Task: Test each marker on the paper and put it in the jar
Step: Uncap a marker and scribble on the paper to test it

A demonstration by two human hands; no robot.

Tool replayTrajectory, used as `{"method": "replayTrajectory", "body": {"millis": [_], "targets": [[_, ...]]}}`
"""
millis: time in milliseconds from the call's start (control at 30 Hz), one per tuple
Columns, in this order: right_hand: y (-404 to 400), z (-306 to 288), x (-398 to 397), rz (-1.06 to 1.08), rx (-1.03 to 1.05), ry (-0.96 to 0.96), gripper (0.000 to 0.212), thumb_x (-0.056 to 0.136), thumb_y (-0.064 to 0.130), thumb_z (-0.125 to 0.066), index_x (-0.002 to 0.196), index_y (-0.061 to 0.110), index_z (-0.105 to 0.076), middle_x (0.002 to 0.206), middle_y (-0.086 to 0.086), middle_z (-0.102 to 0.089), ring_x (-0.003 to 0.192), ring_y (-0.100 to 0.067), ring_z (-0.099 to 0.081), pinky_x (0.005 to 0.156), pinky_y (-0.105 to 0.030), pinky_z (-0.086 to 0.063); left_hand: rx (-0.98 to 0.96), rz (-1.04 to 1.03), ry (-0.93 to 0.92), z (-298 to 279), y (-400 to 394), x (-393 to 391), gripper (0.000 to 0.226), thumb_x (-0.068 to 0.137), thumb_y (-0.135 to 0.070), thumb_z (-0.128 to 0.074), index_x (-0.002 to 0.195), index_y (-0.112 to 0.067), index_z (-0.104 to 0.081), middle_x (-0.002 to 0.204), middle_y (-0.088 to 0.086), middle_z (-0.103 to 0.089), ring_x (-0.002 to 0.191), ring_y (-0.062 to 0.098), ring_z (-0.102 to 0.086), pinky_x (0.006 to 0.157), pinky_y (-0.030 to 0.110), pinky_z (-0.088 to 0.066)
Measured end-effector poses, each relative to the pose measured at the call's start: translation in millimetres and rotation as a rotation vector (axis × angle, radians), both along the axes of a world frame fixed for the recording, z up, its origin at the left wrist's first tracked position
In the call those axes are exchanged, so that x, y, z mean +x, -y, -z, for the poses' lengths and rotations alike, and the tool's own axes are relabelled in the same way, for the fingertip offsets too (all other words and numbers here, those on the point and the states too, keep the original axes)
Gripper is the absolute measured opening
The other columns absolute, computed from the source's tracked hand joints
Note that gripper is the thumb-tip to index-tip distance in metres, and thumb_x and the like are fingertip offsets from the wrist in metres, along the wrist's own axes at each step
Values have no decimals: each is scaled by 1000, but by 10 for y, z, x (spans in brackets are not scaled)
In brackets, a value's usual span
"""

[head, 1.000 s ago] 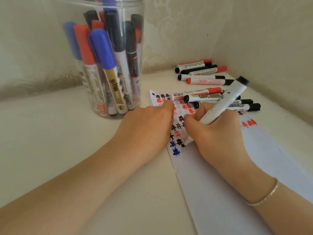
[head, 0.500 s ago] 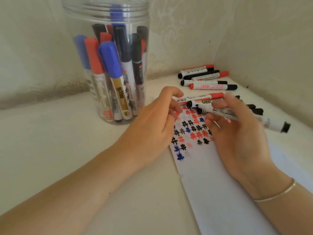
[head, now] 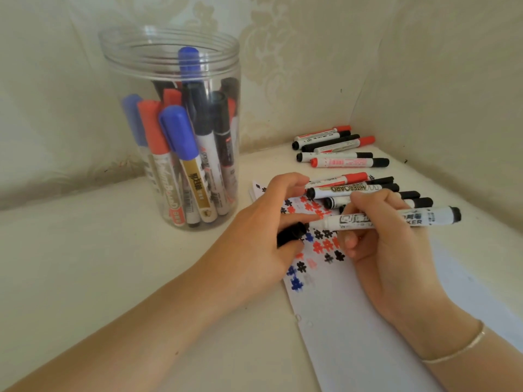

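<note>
Clear jar point(head: 169, 63): upright at left, lid off, capped markers standing inside; visible caps blue 3, red 3, black several. Barrel print "Board" legible.
Left hand point(head: 254, 241): fingers curled, pinching black cap point(head: 291, 234) over paper point(head: 353, 321).
Paper: rows of red, black, blue test marks.
Right hand point(head: 387, 250): fingers clamped round marker point(head: 390, 219), horizontal, bare tip just beside cap; print "KER" legible.
Loose markers point(head: 339, 148): far group 6; near group at least 5, one reads "HITEBOARD".
</note>
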State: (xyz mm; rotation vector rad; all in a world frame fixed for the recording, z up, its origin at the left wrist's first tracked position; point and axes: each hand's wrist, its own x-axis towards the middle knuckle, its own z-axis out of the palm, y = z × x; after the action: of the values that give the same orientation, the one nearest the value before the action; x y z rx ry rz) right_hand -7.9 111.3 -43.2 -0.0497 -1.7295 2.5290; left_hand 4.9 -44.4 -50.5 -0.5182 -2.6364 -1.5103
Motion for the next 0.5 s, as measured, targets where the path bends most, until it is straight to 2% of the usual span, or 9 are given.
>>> {"method": "replayTrajectory", "body": {"millis": [100, 200, 367, 500], "targets": [[0, 19, 1, -23, 113, -1, 20, 90, 5, -55, 72, 2, -47, 46, -5, -41, 36, -13, -33, 37, -23, -27, -64, 34, -49, 0, 15, 4, 70, 86, -3, -63, 131, -44, -27, 128, -30, -44, 111, -20, -48, 94, 3, -38], [-7, 21, 0, -46, 128, -7, 15, 89, 6, -57, 80, -4, -51, 41, -4, -38, 32, -12, -30, 37, -24, -22, -168, 42, -109, 6, 50, -5, 69, 88, -7, -62, 131, -46, -25, 132, -25, -50, 116, -18, -46, 97, 7, -38], [9, 9, 4, -38, 138, -16, 19, 84, 7, -64, 72, -1, -51, 47, -10, -48, 32, -14, -36, 33, -21, -30, -233, 66, -180, -20, 40, -6, 65, 89, -10, -60, 127, -48, -23, 137, -23, -47, 119, -16, -44, 95, 10, -42], [24, -13, 16, -68, 138, -33, 19, 71, 14, -72, 67, 3, -56, 59, -17, -59, 36, -18, -46, 37, -25, -40, -220, 71, -196, -47, 66, -4, 62, 88, -13, -62, 124, -49, -27, 137, -24, -47, 117, -11, -50, 92, 12, -45]]}}
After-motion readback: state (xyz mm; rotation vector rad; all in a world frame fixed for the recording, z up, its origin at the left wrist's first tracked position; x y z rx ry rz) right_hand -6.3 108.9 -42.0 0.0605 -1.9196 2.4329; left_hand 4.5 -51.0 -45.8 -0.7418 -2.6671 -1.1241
